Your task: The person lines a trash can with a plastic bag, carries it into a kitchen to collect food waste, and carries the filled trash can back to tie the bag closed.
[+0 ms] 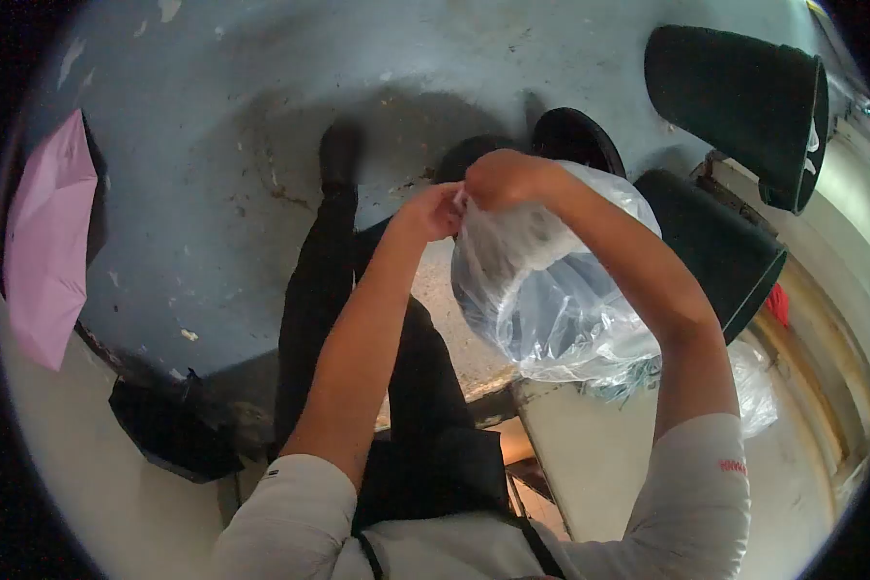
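Clear bag: the clear plastic bag [541, 324] billows in front of the person, at about 1 o'clock from the lap; the directions below run from its middle.
Bag's feel: probably very light, thin and limp – slick where it shines, and likely to stretch or tear under a hard pull.
Bag's hold: the gathered edge at 10 to 11 o'clock looks the best place, since bunched film should grip better than the smooth side. What bears the bag's weight, I cannot tell.
Left hand: the left hand [428, 213], at 10 o'clock, pinches the bunched edge between narrow fingertips.
Right hand: the right hand [507, 179], at 11 o'clock, is curled on the same edge – close beside the left, its forearm crossing over the bag.
Green strands: the green strands [628, 384] show under the bag's border at 5 o'clock.
Bins: the lower dark bin [701, 232] is just beside the bag, between 2 and 3 o'clock; the upper dark bin [730, 101] is farther out, between 1 and 2.
Pink object: the pink object [48, 242] lies well apart at 9 o'clock.
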`<move>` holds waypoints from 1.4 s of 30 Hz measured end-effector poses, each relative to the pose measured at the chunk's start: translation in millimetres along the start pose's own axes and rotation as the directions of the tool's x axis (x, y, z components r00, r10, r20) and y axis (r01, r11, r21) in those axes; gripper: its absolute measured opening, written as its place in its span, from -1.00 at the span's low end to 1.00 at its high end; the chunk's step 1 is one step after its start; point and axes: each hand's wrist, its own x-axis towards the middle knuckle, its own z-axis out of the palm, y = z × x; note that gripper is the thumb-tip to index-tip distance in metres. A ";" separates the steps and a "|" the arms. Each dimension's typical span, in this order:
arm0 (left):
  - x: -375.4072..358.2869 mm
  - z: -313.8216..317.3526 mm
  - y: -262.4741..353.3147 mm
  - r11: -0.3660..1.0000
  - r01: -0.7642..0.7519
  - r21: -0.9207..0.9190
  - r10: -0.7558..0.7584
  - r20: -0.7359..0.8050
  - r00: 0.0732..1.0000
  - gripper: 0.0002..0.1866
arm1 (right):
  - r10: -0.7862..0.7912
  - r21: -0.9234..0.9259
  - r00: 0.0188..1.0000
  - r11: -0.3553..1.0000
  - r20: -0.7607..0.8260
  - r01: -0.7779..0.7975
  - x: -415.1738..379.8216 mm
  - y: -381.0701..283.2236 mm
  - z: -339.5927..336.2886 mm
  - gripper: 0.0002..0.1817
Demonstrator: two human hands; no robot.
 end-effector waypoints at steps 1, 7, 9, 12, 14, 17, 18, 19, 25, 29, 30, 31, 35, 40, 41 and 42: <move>4.6 3.9 -3.5 0.999 -0.019 -0.032 0.020 0.041 0.999 -0.81 | -0.015 0.019 0.998 1.000 -0.054 0.016 -5.3 -2.2 5.6 -0.74; -11.7 23.4 -25.8 0.961 -0.242 0.133 0.267 -0.227 0.937 -0.84 | -0.027 0.262 0.990 0.963 -0.139 0.063 8.2 14.6 18.5 -0.78; -24.4 37.8 -22.2 0.932 -0.222 0.285 0.287 -0.211 0.934 -0.81 | -0.016 0.356 0.994 0.933 -0.108 0.054 15.0 23.2 9.5 -0.79; -27.6 58.9 -22.4 0.913 -0.239 0.330 0.331 -0.259 0.907 -0.76 | 0.011 0.298 0.999 0.954 0.031 -0.020 32.1 38.0 2.5 -0.81; -9.7 58.4 -21.9 0.876 -0.278 0.394 0.393 -0.250 0.885 -0.81 | 0.034 0.101 0.999 0.994 0.042 -0.038 51.0 41.2 5.1 -0.82; -7.4 71.7 -15.5 0.845 -0.216 0.490 0.408 -0.328 0.852 -0.81 | -0.028 0.006 0.999 1.000 0.034 0.028 65.3 45.8 3.3 -0.85; -7.7 76.1 -12.4 0.837 -0.177 0.518 0.405 -0.368 0.837 -0.80 | -0.037 0.060 0.999 0.997 -0.026 0.038 59.9 43.5 1.8 -0.86; 0.7 63.9 -8.6 0.785 -0.165 0.598 0.429 -0.332 0.840 -0.80 | -0.045 0.114 0.995 0.992 -0.085 0.055 49.9 39.0 -0.1 -0.88; 18.2 77.6 -0.3 0.030 0.187 0.982 0.848 -0.124 0.515 -0.75 | 0.132 0.454 0.945 0.891 -0.300 0.020 47.1 69.7 35.5 -0.91; 6.9 90.5 -12.2 -0.056 0.195 0.979 0.922 -0.024 0.387 -0.77 | 0.228 0.498 0.944 0.863 -0.238 -0.083 46.2 71.4 31.7 -0.90; 1.2 93.8 -14.7 -0.106 0.192 0.976 0.935 0.032 0.353 -0.78 | 0.250 0.488 0.945 0.865 -0.213 -0.119 47.9 74.6 34.0 -0.90; -4.1 97.6 -16.7 -0.100 0.181 0.978 0.941 0.034 0.337 -0.79 | 0.272 0.479 0.943 0.865 -0.190 -0.153 49.7 77.5 36.5 -0.89; -5.0 93.3 -20.2 -0.178 0.219 0.959 0.924 0.086 0.373 -0.77 | 0.204 0.318 0.969 0.936 -0.137 -0.152 55.8 84.8 49.7 -0.86; -2.3 83.3 -10.3 0.035 0.160 0.986 0.845 -0.115 0.523 -0.79 | 0.038 0.430 0.994 0.903 -0.100 0.009 63.3 104.8 60.0 -0.78; -7.5 86.9 3.8 0.267 0.182 0.946 0.716 -0.321 0.620 -0.79 | 0.069 0.539 0.992 0.842 -0.107 0.000 59.2 102.9 54.4 -0.76; -11.7 87.9 13.0 0.478 0.230 0.848 0.527 -0.486 0.697 -0.80 | 0.126 0.665 0.991 0.744 -0.050 -0.061 53.3 97.4 47.0 -0.73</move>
